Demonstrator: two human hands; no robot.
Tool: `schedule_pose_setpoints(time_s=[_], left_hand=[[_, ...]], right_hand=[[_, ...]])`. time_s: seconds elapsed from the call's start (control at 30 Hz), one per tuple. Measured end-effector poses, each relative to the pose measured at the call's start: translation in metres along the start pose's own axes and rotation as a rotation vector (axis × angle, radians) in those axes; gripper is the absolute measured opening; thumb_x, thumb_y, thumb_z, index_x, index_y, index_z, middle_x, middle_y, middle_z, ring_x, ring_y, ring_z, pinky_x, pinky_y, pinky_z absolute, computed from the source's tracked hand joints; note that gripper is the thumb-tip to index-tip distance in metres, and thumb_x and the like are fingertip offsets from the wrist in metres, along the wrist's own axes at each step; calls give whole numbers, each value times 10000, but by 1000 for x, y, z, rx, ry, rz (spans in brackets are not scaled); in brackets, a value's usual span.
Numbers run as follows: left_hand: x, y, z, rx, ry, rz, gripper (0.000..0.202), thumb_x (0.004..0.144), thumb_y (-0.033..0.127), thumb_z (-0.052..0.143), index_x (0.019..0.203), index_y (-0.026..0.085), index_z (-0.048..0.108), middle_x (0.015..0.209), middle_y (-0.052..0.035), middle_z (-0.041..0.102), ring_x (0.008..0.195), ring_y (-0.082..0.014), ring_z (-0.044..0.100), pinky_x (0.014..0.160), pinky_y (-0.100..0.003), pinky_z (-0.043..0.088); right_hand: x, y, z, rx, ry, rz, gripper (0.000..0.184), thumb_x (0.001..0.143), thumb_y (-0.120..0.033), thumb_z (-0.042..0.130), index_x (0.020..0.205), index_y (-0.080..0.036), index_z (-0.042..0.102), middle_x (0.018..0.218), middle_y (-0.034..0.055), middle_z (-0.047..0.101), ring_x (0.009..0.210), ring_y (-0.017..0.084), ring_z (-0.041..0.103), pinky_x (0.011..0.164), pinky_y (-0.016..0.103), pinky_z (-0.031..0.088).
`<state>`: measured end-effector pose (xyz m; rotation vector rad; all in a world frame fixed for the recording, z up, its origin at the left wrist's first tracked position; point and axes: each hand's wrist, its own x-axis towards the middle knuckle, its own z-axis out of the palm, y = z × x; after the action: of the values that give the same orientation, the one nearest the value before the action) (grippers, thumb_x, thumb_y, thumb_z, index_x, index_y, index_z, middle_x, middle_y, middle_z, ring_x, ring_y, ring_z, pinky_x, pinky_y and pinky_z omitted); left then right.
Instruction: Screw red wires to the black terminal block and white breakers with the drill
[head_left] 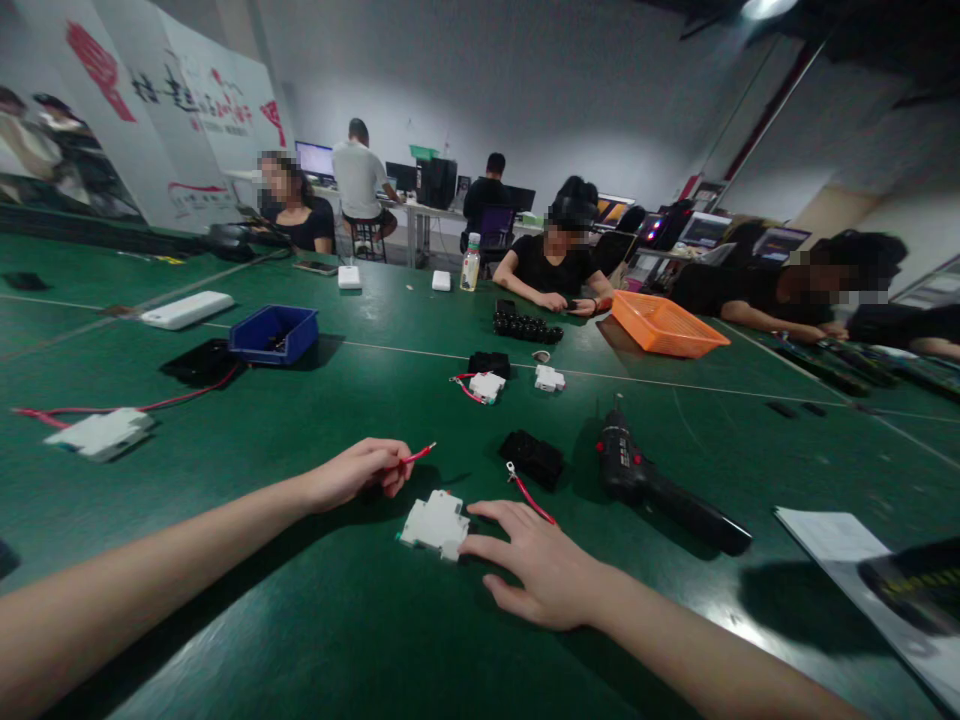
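My left hand (360,473) is closed in a pinch on a short red wire (417,455) whose free end points right. A white breaker-like block (436,524) lies flat on the green table (300,620) just below it. My right hand (536,567) rests on the table with fingers spread, its fingertips touching the block's right side. A second red wire (529,494) with a metal end runs out from under that hand toward a small black block (532,457).
A black electric screwdriver (660,487) lies right of my hands, papers (862,570) beyond it. Farther off are a blue bin (274,333), an orange basket (664,325), white blocks with red wires (101,432), and several seated people across the table.
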<state>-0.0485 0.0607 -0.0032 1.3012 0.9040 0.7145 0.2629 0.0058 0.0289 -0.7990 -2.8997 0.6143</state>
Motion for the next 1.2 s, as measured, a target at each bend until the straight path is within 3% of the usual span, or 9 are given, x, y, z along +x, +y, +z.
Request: schedule_pose_setpoints(time_s=[0.3,0.57,0.7,0.9,1.07,1.2], left_hand=[[1,-3,-2,91,-34,18,82,711,189,460,725,162,536,639,12,550,567,-107,486,552,-241,312],[0,-6,-4,182,-75,47,155,758,179,458,802,149,604,621,26,526,589,-103,490,581,-236,347],[-3,-5,-2,250,-106,51,120,800,196,512,862,154,606,722,13,570,647,-104,503,600,-233,353],[-12,-1,7,465,-178,114,195,879,349,595,937,176,525,837,10,533,728,-112,490,654,-241,392],[-17,2,12,815,-190,293,414,759,465,745,977,196,519,946,-6,558,796,-137,488,703,-259,387],[-18,3,15,898,-209,335,417,741,440,751,979,206,503,1016,-24,590,832,-155,524,731,-273,398]], right_hand=[[1,0,0,10,-8,12,474,929,-270,557,1398,-305,497,1526,117,385,1378,292,405,1114,520,372],[1,3,3,25,5,9,470,921,-271,566,1386,-309,507,1507,116,404,1367,292,416,1108,529,374],[1,3,4,42,14,14,471,916,-268,571,1382,-303,512,1502,112,416,1365,286,418,1113,520,372],[2,6,7,55,20,35,533,917,-291,570,1436,-292,452,1512,124,408,1363,297,421,1103,540,385],[1,6,8,50,26,32,550,902,-280,577,1438,-274,451,1497,129,420,1352,295,427,1106,523,384],[1,7,8,55,20,27,534,914,-287,567,1436,-278,453,1496,126,420,1354,289,422,1108,521,380]])
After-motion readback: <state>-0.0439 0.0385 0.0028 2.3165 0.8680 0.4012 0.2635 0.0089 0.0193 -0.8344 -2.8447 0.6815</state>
